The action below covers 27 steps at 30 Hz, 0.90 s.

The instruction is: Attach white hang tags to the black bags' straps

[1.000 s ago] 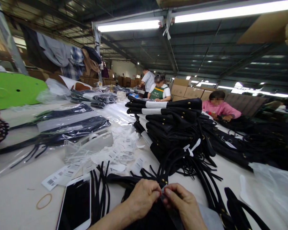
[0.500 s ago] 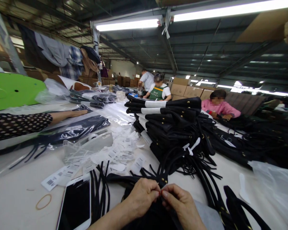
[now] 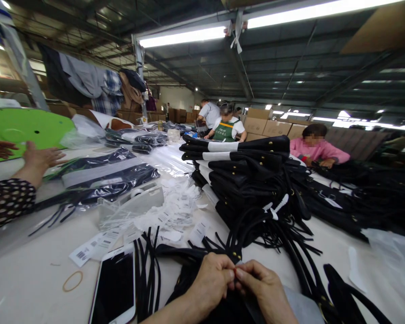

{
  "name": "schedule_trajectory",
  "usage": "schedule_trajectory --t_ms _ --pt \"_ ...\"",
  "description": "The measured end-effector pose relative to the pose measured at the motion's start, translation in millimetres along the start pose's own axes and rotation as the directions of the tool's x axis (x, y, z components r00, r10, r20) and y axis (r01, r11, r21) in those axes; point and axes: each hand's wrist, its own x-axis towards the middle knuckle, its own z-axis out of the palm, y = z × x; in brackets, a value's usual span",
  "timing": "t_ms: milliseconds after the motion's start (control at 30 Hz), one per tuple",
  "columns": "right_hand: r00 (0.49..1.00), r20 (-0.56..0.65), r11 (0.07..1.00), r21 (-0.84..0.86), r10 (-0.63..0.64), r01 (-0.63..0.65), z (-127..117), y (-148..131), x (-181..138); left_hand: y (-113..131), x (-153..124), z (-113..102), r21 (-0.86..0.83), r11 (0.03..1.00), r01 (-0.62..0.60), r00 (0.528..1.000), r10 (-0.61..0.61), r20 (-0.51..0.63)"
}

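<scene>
Strap: black, pinched at 6 o'clock between both your hands.
Left hand: fingertips closed on strap.
Right hand: same.
Phone: 8 o'clock, screen up.

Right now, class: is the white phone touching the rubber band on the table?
Apart. The head view shows bare table between the phone and the rubber band.

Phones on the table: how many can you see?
1. A white phone lies face up with a dark screen on the table, near the left hand, beside black straps. Others may be hidden under bags.
</scene>
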Motion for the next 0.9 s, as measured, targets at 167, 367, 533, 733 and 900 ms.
schedule_trajectory --t_ms 167,367,533,733,900 --pt "1.0 0.028 1.0 -0.022 -0.015 0.015 1 -6 -2 -2 0 -3 0.045 0.999 -0.004 0.999 0.002 0.035" --pt "0.996 0.086 0.998 0.063 -0.015 0.01 0 -7 -4 5 -1 -8 0.072 0.997 -0.038 0.996 0.033 0.079" --pt "0.999 0.05 1.0 0.025 0.004 -0.006 0 -6 -3 4 -3 -10 0.086 0.995 -0.06 0.994 0.052 0.092" --pt "0.999 0.04 0.998 0.057 -0.001 -0.001 1 -9 -6 2 -5 -12 0.116 0.99 -0.084 0.99 0.071 0.119" --pt "0.999 0.046 0.998 0.054 0.007 -0.009 1 -8 -4 1 -5 -10 0.15 0.986 -0.076 0.993 0.061 0.101"
